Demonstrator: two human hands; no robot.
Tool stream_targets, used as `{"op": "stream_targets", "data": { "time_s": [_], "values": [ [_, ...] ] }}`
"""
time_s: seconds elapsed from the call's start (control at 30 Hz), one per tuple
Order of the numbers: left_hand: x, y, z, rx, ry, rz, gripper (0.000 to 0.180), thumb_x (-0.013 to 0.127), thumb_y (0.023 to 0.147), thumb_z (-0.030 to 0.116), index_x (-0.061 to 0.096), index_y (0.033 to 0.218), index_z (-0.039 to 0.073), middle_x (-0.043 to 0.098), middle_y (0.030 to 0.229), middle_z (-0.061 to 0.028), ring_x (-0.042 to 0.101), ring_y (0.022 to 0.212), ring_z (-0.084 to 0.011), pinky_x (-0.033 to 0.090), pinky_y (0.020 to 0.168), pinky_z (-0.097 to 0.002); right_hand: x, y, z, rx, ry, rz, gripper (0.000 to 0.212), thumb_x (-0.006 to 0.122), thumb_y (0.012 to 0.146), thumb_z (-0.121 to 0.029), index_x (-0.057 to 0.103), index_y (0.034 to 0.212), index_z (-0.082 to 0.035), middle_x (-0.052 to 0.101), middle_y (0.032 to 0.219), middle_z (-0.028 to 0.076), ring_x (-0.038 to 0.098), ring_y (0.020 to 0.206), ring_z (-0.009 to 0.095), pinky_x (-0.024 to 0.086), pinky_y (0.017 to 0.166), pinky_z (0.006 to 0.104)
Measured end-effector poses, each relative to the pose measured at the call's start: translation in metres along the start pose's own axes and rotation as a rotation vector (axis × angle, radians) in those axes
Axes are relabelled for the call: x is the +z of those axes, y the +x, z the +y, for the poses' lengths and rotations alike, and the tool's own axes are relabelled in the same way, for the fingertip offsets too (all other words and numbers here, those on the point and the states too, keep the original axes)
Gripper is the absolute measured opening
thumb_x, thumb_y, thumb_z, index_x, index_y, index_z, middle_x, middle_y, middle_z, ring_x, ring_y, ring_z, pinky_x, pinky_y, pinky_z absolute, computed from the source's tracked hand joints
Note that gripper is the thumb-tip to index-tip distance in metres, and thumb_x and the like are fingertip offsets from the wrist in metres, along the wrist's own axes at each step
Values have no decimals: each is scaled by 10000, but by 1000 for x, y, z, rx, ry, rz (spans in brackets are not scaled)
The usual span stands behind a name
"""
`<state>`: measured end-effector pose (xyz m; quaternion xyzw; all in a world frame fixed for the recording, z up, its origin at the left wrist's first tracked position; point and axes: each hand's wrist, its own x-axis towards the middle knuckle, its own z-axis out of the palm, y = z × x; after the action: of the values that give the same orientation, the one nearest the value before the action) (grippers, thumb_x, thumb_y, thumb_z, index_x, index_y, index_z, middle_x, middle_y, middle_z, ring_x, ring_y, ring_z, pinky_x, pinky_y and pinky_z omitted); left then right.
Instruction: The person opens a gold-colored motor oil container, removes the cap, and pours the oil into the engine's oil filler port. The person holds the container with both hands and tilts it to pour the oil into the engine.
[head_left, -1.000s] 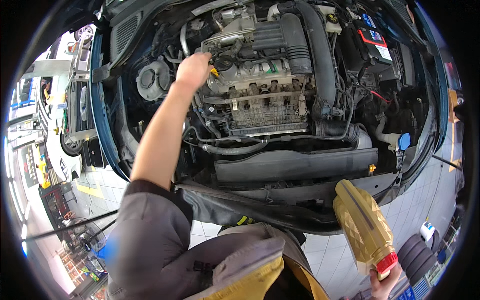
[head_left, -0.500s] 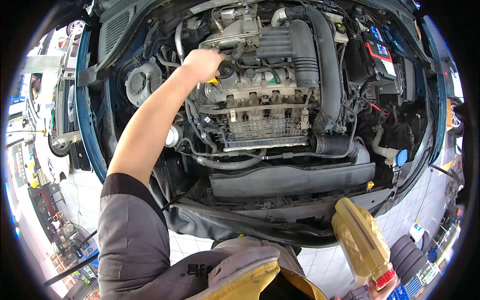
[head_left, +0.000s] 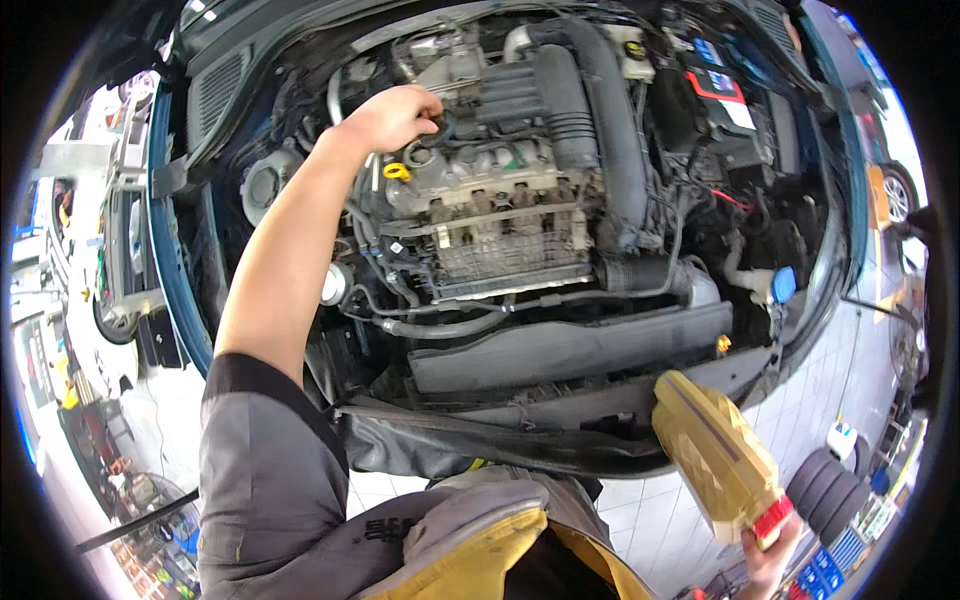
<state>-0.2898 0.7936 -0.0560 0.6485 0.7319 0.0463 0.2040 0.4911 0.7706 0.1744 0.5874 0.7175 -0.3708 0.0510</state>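
The curled fingers of the left hand (head_left: 393, 115) hide whatever they may grip. The gold bottle (head_left: 712, 450) partly covers the right hand (head_left: 774, 556), whose forearm is cut off below. The left forearm (head_left: 285, 250) partly hides a round grey reservoir (head_left: 264, 186). Small items at lower left (head_left: 145, 572) are too blurred to tell.

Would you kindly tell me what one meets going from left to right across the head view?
Left hand, thick black duct, gold bottle, stacked black tyres.

Black tyres (head_left: 828, 497) and pale floor tiles (head_left: 625, 520)
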Motion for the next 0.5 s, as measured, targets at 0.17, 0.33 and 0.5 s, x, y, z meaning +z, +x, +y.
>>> {"op": "stream_targets", "data": {
  "time_s": [0.17,0.33,0.5],
  "values": [
    [31,-65,111,-173,-1246,390,379,656,1030,175,580,1338,-32,681,1136,-73,637,1001,-147,510,907,-298,7,8,-25,-248,-229,181,358,826,700,-191,709,990,-18,710,844,165,703,803,307,526,768,398],
    [110,-190,242,-57,-1839,234,441,646,1015,151,522,1414,11,647,1312,-86,639,1117,-185,545,922,-353,3,6,-35,-318,-73,94,403,856,769,-244,663,1029,-4,704,809,161,730,758,353,549,687,379],
    [155,-300,313,-157,-2074,172,358,632,1013,104,588,1367,79,648,1314,-43,625,1163,-176,518,961,-358,7,-14,-27,-384,-60,163,450,820,828,-309,637,1095,4,678,822,187,699,800,383,536,715,408]
  ]
}}
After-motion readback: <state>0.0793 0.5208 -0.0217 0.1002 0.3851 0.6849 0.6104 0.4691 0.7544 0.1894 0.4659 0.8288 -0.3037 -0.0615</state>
